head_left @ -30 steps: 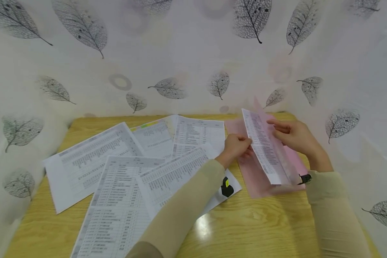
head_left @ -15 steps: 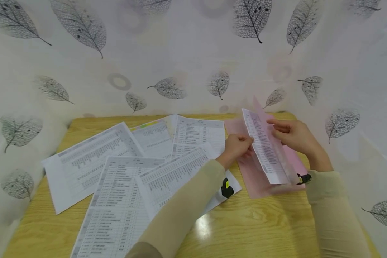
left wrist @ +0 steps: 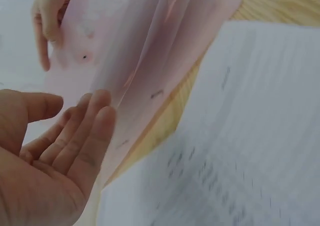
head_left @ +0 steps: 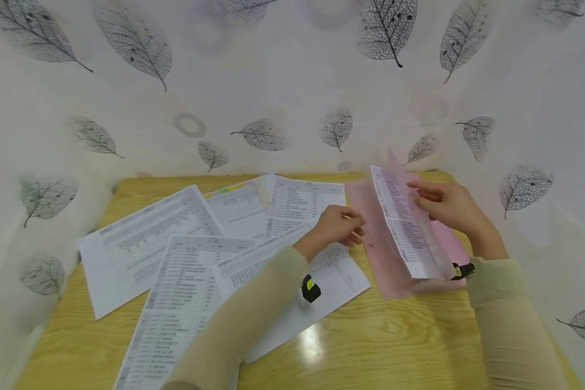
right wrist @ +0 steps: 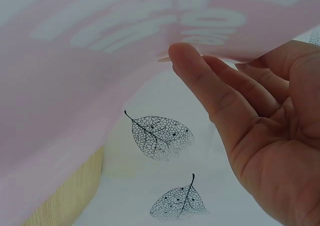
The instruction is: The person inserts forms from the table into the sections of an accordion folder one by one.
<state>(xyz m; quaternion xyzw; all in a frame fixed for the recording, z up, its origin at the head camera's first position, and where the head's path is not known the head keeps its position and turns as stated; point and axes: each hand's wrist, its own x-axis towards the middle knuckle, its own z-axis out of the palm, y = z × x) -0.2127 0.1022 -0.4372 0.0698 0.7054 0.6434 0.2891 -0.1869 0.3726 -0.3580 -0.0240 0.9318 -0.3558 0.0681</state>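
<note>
Left hand [head_left: 338, 225]: just over the left edge of the pink folder, near its raised sheet; the left wrist view shows the fingers [left wrist: 102, 123] lightly bent, thumb apart from them, gripping nothing; whether they touch the folder I cannot tell
Right hand [head_left: 453, 208]: at the outer side of the raised pink cover, fingers [right wrist: 192, 66] against it close to its edge; whether they pinch it or only prop it up I cannot tell
Pink folder [head_left: 377, 257]: spread towards the far right corner of the worktop [head_left: 390, 336], one part lying flat
Raised pink cover [right wrist: 110, 81]: held up at a tilt beside the right hand, pale lettering on it, "Love" among it
Raised sheet [head_left: 403, 233]: printed in columns, standing tilted against the inner side of the cover, above the folder's flat part
Left-edge sheet [head_left: 151, 252]: slanted, near the worktop's left edge
Near sheet [head_left: 175, 309]: reaching to the bottom of the head view, long rows of print
Slanted sheet [head_left: 336, 292]: under the left forearm, its corner just beside the folder
Far-edge sheets: one with coloured tabs [head_left: 239, 206], another [head_left: 304, 197] overlapping it
Backdrop [head_left: 283, 70]: pale, patterned with dark leaves, beyond the far edge
</note>
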